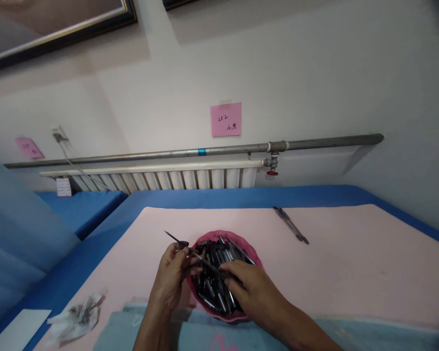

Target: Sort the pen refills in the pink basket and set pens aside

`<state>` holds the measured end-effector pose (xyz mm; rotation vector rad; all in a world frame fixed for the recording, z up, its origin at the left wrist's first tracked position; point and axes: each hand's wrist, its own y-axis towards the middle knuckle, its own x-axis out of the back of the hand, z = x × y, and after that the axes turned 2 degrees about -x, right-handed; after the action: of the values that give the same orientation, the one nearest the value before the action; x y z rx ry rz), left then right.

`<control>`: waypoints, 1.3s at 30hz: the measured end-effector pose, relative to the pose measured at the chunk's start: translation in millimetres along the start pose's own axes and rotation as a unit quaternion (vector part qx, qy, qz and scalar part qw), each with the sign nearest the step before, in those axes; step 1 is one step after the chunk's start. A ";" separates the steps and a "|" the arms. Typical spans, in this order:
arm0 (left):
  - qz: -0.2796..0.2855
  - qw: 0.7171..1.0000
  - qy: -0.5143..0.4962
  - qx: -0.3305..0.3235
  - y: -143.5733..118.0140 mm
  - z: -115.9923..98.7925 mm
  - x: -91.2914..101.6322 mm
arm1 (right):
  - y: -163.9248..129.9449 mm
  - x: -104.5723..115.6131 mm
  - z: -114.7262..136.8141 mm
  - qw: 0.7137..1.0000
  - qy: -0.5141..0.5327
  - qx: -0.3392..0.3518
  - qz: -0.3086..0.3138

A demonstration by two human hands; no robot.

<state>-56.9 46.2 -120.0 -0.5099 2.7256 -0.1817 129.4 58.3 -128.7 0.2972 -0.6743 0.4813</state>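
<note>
Over a pink scalloped basket, both my hands hold thin pen parts. My left hand is closed in a pinch on a slim dark pen refill, whose thin tip sticks out to the upper left; a small black piece shows at the fingertips. Between the hands runs a pen barrel, its right end pinched in my right hand. Whether refill and barrel are joined is hidden by the left fingers. Beneath, the basket is filled with several black and clear pen pieces.
Two capped pens lie at the right on the pink sheet. Crumpled white tissue and a white card are at lower left. A light-blue cloth runs along the near edge. Behind stand a radiator and a pipe.
</note>
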 end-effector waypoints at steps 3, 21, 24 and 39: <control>-0.002 1.000 0.007 0.000 0.1 1.3 0.5 | 0.3 -0.4 -0.3 1.000 0.000 0.005 0.001; 0.151 0.987 0.036 0.045 -15.2 4.5 -14.0 | 1.5 -4.4 6.6 0.994 0.043 0.018 -0.099; 0.069 0.997 -0.003 0.023 -11.3 -3.9 -6.9 | 2.3 -8.8 2.6 0.990 -0.029 0.095 -0.095; -0.007 0.999 -0.010 -0.031 -5.7 -12.1 6.9 | 7.8 -8.6 -10.5 0.976 -0.191 0.074 -0.072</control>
<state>-65.5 39.1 -109.9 -0.5456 2.7167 -0.0951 125.1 66.4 -141.4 0.5838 -0.9850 0.3377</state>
